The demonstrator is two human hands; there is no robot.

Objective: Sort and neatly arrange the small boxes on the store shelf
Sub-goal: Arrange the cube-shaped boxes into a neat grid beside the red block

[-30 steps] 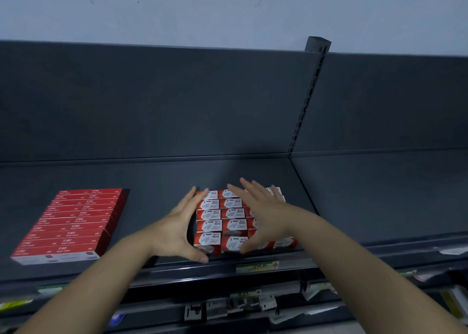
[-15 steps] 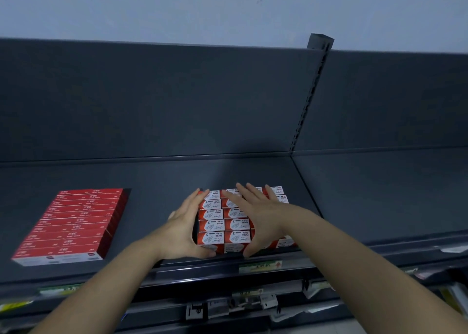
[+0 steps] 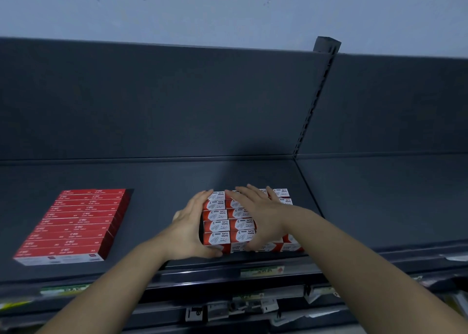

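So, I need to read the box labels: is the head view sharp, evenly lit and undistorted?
Head view: dim, bluish light; hands cast a soft shadow behind the paper clip boxes, whose print reads; red boxes text too small; wide-angle bends the shelf edges; bottom price tags blurred.

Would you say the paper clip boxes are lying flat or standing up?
Lying flat: the paper clip boxes show their printed faces upward, packed in rows.
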